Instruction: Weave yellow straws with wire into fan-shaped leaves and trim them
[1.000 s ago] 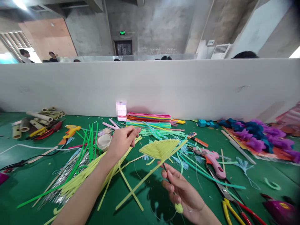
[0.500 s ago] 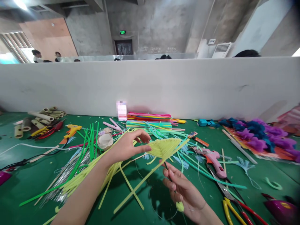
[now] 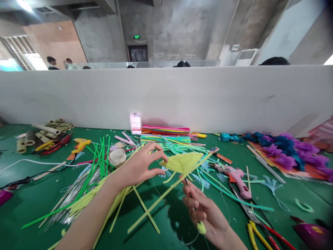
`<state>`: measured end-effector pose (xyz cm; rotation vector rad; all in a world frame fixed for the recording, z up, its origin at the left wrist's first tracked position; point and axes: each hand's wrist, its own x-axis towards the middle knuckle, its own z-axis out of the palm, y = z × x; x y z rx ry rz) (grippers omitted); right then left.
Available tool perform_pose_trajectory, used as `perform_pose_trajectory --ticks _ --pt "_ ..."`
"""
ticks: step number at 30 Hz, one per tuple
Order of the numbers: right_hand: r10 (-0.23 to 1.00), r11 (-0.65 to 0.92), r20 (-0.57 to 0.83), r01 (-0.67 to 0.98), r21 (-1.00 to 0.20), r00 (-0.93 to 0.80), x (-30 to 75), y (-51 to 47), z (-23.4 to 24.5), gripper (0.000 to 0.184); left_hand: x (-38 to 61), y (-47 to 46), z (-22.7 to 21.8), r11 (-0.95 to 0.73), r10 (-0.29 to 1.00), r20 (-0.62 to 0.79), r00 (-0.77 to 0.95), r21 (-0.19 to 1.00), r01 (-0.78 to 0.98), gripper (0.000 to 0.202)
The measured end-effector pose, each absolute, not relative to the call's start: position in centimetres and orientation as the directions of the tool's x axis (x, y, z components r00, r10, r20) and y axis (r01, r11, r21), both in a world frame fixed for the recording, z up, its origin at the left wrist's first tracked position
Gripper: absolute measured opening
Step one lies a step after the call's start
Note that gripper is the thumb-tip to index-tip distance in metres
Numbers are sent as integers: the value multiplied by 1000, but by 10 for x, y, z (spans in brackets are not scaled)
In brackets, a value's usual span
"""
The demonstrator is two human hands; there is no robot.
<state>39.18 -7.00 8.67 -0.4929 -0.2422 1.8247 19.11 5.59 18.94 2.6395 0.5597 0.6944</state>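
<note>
A yellow-green leaf made of fuzzy pipe cleaners [image 3: 184,162] is held up over the table by its thin dark stem. My right hand [image 3: 204,206] has its fingers wrapped round that stem, below the leaf. A small yellow-green fuzzy ball [image 3: 201,227] shows under the same hand. At the leaf's left tip, my left hand [image 3: 142,165] is open, thumb and fingers spread; whether a fingertip touches the tip I cannot tell. Loose yellow-green pipe cleaners [image 3: 114,198] lie beneath my left forearm, and one long strip [image 3: 156,205] slants down from near the leaf.
Bundled coloured pipe cleaners [image 3: 166,130] lie by the white partition [image 3: 166,90]. Right: a pink glue gun [image 3: 235,177], scissors [image 3: 246,208], pliers [image 3: 256,231] and purple-blue fuzzy flowers [image 3: 288,149]. Left: a yellow glue gun [image 3: 79,146], bamboo tubes [image 3: 48,132] and silver wires [image 3: 70,198].
My left thumb has drawn slightly left, off the leaf's edge, and those fingers are wider apart. The leaf and my right hand have shifted slightly right.
</note>
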Motion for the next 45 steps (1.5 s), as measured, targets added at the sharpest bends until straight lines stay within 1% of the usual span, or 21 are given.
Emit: perform_pose_trajectory --ticks 3,6,9,13,16,18,19,22,24,26,27,29,31,32,33,35,36,39,40,42,45 --pt "946 -312 -204 -877 -367 -251 394 -69 85 29 195 58 183 -891 412 449 793 379 249 11" --pt "946 -311 -205 -885 -347 -252 394 -68 84 31 200 61 176 -921 373 512 774 308 239 13" --pt "945 -312 -207 -887 -340 -253 394 -68 84 32 202 62 173 -948 318 562 764 200 247 14" --pt "944 -318 -204 -887 -336 -261 395 -67 83 29 203 61 172 -961 251 579 776 53 272 15" --pt "946 -310 -194 -894 -324 -258 395 -67 83 31 205 58 171 -959 238 560 794 5 284 17" --pt "943 -316 -204 -897 -310 -262 396 -67 83 32 207 55 172 -957 261 532 806 31 289 17" --pt "942 -317 -210 -898 -305 -261 396 -67 83 32 208 53 173 -955 281 516 810 68 288 17" --pt "942 -315 -218 -896 -313 -255 395 -67 83 30 206 51 179 -929 364 473 802 247 276 14" --pt "946 -306 -210 -892 -333 -246 395 -67 84 30 201 57 181 -883 450 458 767 358 304 14" --pt "949 -298 -204 -888 -350 -238 395 -67 83 32 191 69 181 -824 559 453 694 397 404 19" --pt "951 -295 -204 -887 -355 -234 395 -67 83 33 185 77 180 -795 606 454 653 375 476 22" --pt "950 -294 -210 -885 -361 -229 395 -67 82 33 172 93 177 -740 656 463 595 240 629 30" --pt "948 -299 -217 -880 -368 -231 395 -67 81 33 162 105 175 -698 679 431 594 128 704 37" --pt "949 -297 -217 -878 -376 -229 395 -67 80 32 159 107 175 -694 688 398 607 116 710 39" --pt "951 -293 -214 -875 -385 -224 394 -67 80 32 159 107 176 -701 687 390 613 135 700 39" --pt "954 -284 -208 -870 -403 -214 394 -66 79 33 164 97 180 -745 658 427 620 252 617 28" --pt "955 -279 -209 -870 -405 -209 394 -66 79 33 170 89 183 -779 626 465 626 333 531 21" --pt "948 -297 -232 -870 -393 -218 392 -66 79 34 194 58 185 -789 574 481 663 542 291 18" --pt "945 -303 -238 -870 -389 -223 392 -65 79 33 202 49 184 -782 571 499 652 573 246 13" --pt "943 -312 -241 -865 -392 -231 390 -66 80 31 216 36 178 -774 590 542 598 591 228 7" --pt "944 -309 -240 -861 -403 -226 389 -66 81 30 226 31 168 -817 551 596 584 529 230 8"
